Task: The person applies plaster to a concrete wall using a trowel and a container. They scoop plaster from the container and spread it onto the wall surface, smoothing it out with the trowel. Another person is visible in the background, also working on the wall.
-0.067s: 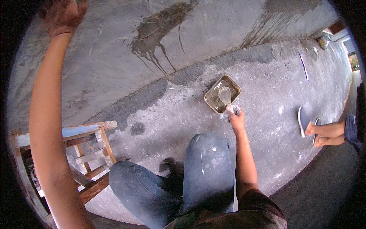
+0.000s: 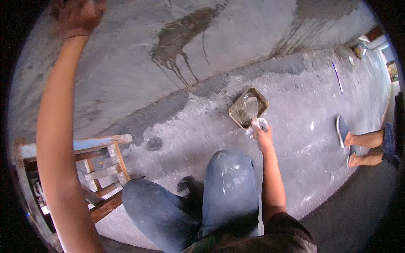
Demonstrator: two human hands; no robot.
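Note:
My right hand (image 2: 263, 134) is closed round the handle of a putty knife (image 2: 251, 108). Its flat, wide blade hangs over a shallow rectangular tray (image 2: 265, 98) on the floor. Murky liquid and wet smears show in the tray; whether the blade touches them I cannot tell. White residue coats the fingers of this hand. Far to the upper left, my left hand (image 2: 80, 17) rests against the grey wall (image 2: 122, 55), fingers spread and partly lost in the dark rim. Wet dark patches with drips mark the wall.
A worn wooden stool-like frame (image 2: 101, 141) stands at my left, under my left arm. My bent knees (image 2: 232, 181) are below the tray. To the right are another person's feet in slip-on shoes (image 2: 342, 130). A thin purple strip (image 2: 337, 78) lies on the floor, with a bag (image 2: 360, 49) beyond.
The view has shifted slightly, so wall, tray and hands sit a little lower and further right. The other person's feet have moved slightly right. Both my hands keep their hold and place.

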